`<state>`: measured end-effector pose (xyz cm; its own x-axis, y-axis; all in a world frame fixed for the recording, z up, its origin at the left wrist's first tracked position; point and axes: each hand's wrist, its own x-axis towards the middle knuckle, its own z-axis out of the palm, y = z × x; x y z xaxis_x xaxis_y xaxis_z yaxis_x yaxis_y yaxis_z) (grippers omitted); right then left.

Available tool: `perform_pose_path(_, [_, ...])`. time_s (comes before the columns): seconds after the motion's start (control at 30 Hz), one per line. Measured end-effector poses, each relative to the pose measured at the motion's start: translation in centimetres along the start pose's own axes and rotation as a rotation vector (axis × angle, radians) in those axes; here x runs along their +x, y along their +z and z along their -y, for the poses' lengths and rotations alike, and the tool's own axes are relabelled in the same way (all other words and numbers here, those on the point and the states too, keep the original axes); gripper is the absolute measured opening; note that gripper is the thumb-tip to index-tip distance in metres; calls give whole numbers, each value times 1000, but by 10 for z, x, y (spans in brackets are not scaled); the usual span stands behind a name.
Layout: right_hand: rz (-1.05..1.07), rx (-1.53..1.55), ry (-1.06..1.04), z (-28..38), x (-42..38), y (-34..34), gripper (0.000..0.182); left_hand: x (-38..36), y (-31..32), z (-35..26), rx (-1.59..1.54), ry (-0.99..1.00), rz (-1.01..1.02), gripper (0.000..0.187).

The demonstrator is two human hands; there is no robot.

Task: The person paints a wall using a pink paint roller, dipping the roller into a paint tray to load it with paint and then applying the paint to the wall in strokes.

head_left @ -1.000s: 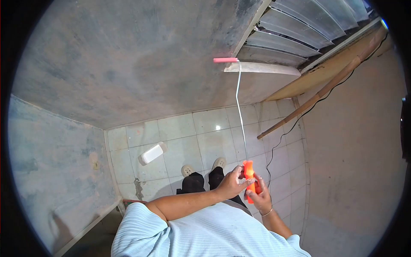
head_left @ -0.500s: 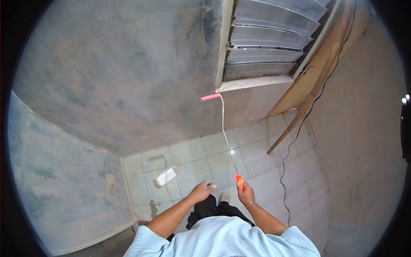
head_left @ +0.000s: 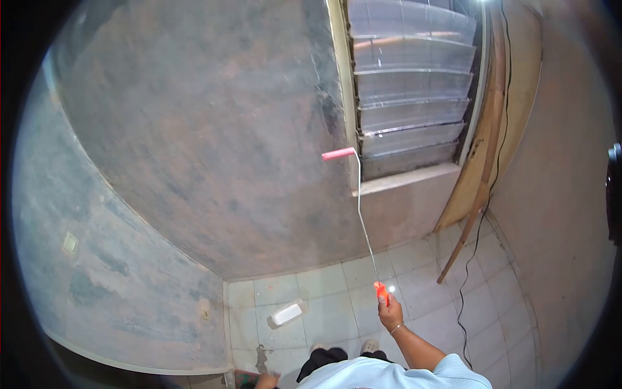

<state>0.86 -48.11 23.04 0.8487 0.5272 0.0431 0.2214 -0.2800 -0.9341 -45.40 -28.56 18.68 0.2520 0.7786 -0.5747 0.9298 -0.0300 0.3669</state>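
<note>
My right hand [head_left: 390, 314] is closed round the orange handle [head_left: 381, 293] of a paint roller. Its long, thin wire frame reaches up and away to a small pink roller sleeve [head_left: 338, 153], which overlaps the grey wall [head_left: 259, 129] just left of the window frame. At the bottom edge of the view is my left hand [head_left: 267, 381], low beside my dark trousers and partly cut off, its fingers blurred. A white-filled tray [head_left: 287, 314] lies on the tiled floor [head_left: 327, 292], left of my feet.
The louvred window [head_left: 414, 84] has a pale sill [head_left: 408, 179]. To the right, a wooden pole [head_left: 487, 162] leans by a board, and a black cable [head_left: 461, 311] trails onto the floor. Walls stand at left and right, the left one with a switch [head_left: 70, 243] and a socket [head_left: 205, 313].
My left hand has dropped from in front of my body to the lower left edge. The view has shifted upward, and the roller sleeve now appears higher beside the window frame.
</note>
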Motion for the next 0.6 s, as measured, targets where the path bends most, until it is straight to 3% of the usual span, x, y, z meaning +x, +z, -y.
perform_pose_path(0.07, [18, 6, 41, 17, 2, 0, 35, 13, -13, 10, -93, 12, -83, 49])
perform_pose_path(0.2, [-84, 48, -91, 23, 6, 9, 29, 52, -53, 15, -275, 79, -229, 48])
perform_pose_path(0.37, [-130, -14, -157, 90, 2, 31, 28, 96, -110, 18, -454, 178, -286, 47])
perform_pose_path(0.47, [43, 118, -117, 148, -2, 98, 34, 121, -126, 15, -462, 247, -169, 46])
perform_pose_path(0.5, [95, 84, -210, 160, 1, 131, 36, 130, -129, 10, -449, 270, -114, 46])
perform_pose_path(0.6, [420, 212, -208, 245, 2, 240, 44, 164, -130, -20, -388, 341, 74, 45])
